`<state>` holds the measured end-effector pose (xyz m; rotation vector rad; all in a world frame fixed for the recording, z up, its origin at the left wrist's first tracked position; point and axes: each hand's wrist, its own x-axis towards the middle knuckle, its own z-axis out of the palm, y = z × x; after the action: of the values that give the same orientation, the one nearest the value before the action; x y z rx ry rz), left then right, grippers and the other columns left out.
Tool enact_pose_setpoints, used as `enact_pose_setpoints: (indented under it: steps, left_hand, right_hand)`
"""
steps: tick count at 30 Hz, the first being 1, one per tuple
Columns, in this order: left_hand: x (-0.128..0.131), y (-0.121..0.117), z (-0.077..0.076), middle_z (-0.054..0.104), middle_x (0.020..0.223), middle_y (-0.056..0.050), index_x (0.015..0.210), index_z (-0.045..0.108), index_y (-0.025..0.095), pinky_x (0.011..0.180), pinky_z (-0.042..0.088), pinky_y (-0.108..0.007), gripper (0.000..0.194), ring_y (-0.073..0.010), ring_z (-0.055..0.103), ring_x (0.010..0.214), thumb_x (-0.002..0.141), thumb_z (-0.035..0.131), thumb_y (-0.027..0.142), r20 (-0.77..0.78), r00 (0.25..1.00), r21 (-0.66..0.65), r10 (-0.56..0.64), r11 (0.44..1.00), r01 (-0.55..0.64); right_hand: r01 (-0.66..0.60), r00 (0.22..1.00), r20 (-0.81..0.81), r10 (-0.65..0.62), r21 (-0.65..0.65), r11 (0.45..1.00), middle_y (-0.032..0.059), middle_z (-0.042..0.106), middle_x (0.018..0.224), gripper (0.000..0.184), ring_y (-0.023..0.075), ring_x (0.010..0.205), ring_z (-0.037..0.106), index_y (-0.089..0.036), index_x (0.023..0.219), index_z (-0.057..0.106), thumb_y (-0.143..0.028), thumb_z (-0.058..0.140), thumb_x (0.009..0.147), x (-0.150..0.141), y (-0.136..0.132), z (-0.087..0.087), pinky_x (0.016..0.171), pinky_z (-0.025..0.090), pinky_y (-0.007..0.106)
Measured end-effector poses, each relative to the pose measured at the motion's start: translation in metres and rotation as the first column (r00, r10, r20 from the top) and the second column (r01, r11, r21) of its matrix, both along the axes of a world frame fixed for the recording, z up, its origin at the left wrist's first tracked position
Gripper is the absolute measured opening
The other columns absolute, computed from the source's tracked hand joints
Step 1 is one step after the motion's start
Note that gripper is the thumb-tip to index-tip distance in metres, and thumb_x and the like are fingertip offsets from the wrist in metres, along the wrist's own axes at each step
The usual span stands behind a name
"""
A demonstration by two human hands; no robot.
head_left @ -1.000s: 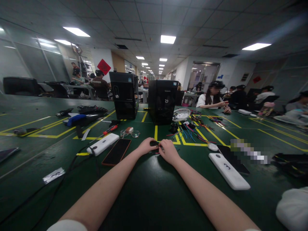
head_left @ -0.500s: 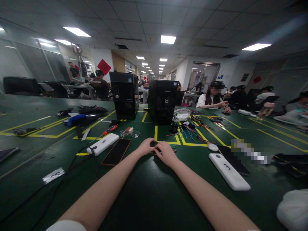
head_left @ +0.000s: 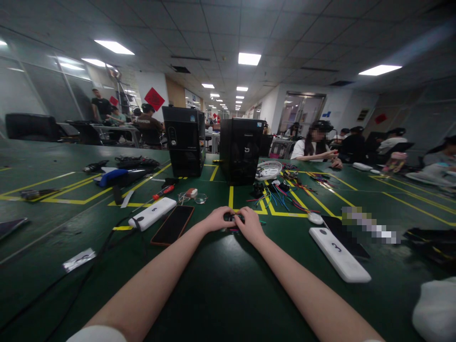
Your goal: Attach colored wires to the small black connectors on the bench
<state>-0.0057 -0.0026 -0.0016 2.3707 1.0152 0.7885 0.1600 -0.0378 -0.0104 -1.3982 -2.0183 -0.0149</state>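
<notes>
Over the green table, my left hand and my right hand meet around a small dark part with coloured wires. Fingers of both hands are closed on it from either side and hide much of its shape. A green wire end sticks out past my right hand, and a pinkish bit shows below the part. To the left of my left hand lies a smartphone with a brown edge. Beyond both hands is a bundle of coloured wires.
Two black computer towers stand ahead. A white power bank marked 8, glasses and a red screwdriver lie left. Right are a white power bank marked 3 and a white basket. Another person sits across.
My hands have drawn slightly apart, the right one shifting right, so more of the dark part shows between the fingers. A distant person at the left now stands taller.
</notes>
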Motion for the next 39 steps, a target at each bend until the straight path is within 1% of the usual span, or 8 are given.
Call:
enact_pose_setpoints:
  steps: [9, 19, 22, 25, 28, 30, 35, 39]
  left_hand:
    - [0.003, 0.001, -0.002, 0.061, 0.089, -0.004, 0.086, 0.061, 0.016, 0.078, 0.043, -0.029, 0.033, -0.02, 0.056, 0.084, 0.065, 0.067, 0.04, 0.008, 1.0, -0.007, -0.015, 1.0, 0.015]
    - [0.003, 0.006, -0.005, 0.061, 0.094, -0.005, 0.092, 0.061, 0.017, 0.082, 0.042, -0.031, 0.037, -0.021, 0.056, 0.089, 0.063, 0.069, 0.039, -0.006, 1.0, -0.013, -0.028, 1.0, 0.028]
    - [0.002, 0.007, -0.006, 0.061, 0.092, -0.005, 0.093, 0.061, 0.017, 0.079, 0.043, -0.031, 0.037, -0.0212, 0.056, 0.086, 0.065, 0.067, 0.039, 0.008, 1.0, -0.012, 0.012, 1.0, -0.012]
    - [0.001, 0.009, -0.009, 0.061, 0.09, -0.006, 0.092, 0.061, 0.015, 0.078, 0.044, -0.032, 0.032, -0.0213, 0.057, 0.085, 0.068, 0.064, 0.035, 0.039, 0.995, 0.003, 0.092, 0.996, -0.092]
    - [0.0, 0.012, -0.01, 0.062, 0.096, -0.006, 0.094, 0.061, 0.016, 0.084, 0.043, -0.033, 0.03, -0.0221, 0.056, 0.092, 0.066, 0.064, 0.027, 0.054, 0.99, 0.004, 0.13, 0.991, -0.131]
    - [-0.001, 0.013, -0.01, 0.061, 0.101, -0.007, 0.098, 0.06, 0.016, 0.087, 0.042, -0.034, 0.034, -0.0228, 0.055, 0.096, 0.065, 0.064, 0.024, 0.067, 0.986, -0.007, 0.152, 0.988, -0.152]
    - [-0.002, 0.01, -0.009, 0.061, 0.102, -0.008, 0.1, 0.059, 0.015, 0.087, 0.043, -0.034, 0.035, -0.0237, 0.056, 0.097, 0.068, 0.062, 0.028, 0.072, 0.984, 0.001, 0.163, 0.987, -0.163]
    - [-0.001, 0.008, -0.008, 0.061, 0.102, -0.008, 0.1, 0.059, 0.015, 0.087, 0.043, -0.034, 0.035, -0.0234, 0.055, 0.097, 0.069, 0.062, 0.03, 0.069, 0.986, 0.01, 0.152, 0.988, -0.153]
  right_hand:
    - [0.117, 0.982, -0.142, -0.121, -0.037, 0.992, 0.0034, 0.054, 0.082, 0.004, 0.0176, 0.082, 0.049, -0.018, 0.071, 0.054, -0.02, 0.05, 0.071, -0.01, 0.003, -0.002, 0.075, 0.036, 0.031]
    - [0.178, 0.931, -0.332, -0.15, 0.053, 0.983, 0.0048, 0.055, 0.083, 0.01, 0.0182, 0.084, 0.049, -0.018, 0.079, 0.052, -0.021, 0.042, 0.079, -0.008, 0.006, -0.001, 0.076, 0.035, 0.032]
    - [0.112, 0.963, -0.254, -0.087, 0.088, 0.99, 0.0049, 0.055, 0.085, 0.01, 0.0179, 0.084, 0.049, -0.018, 0.081, 0.052, -0.021, 0.042, 0.08, -0.006, 0.001, 0.006, 0.076, 0.036, 0.032]
    - [-0.051, 0.997, -0.048, 0.057, 0.122, 0.991, 0.0052, 0.055, 0.087, 0.01, 0.0175, 0.085, 0.048, -0.018, 0.084, 0.054, -0.021, 0.045, 0.082, -0.005, -0.008, 0.014, 0.077, 0.036, 0.03]
    - [-0.242, 0.959, 0.167, 0.228, 0.069, 0.968, 0.0046, 0.056, 0.085, 0.009, 0.016, 0.083, 0.049, -0.018, 0.083, 0.055, -0.019, 0.046, 0.082, -0.004, -0.014, 0.02, 0.075, 0.037, 0.028]
    - [-0.304, 0.924, 0.248, 0.291, 0.018, 0.952, 0.004, 0.056, 0.084, 0.008, 0.0151, 0.081, 0.049, -0.018, 0.082, 0.056, -0.019, 0.047, 0.082, -0.004, -0.017, 0.022, 0.074, 0.038, 0.027]
    - [-0.326, 0.875, 0.353, 0.33, -0.073, 0.943, 0.0042, 0.058, 0.082, 0.008, 0.0159, 0.08, 0.051, -0.018, 0.081, 0.059, -0.019, 0.051, 0.079, -0.002, -0.02, 0.027, 0.073, 0.038, 0.027]
    - [-0.287, 0.877, 0.363, 0.315, -0.128, 0.949, 0.0052, 0.059, 0.082, 0.011, 0.0163, 0.08, 0.052, -0.018, 0.081, 0.062, -0.02, 0.051, 0.078, 0.002, -0.023, 0.033, 0.072, 0.039, 0.027]
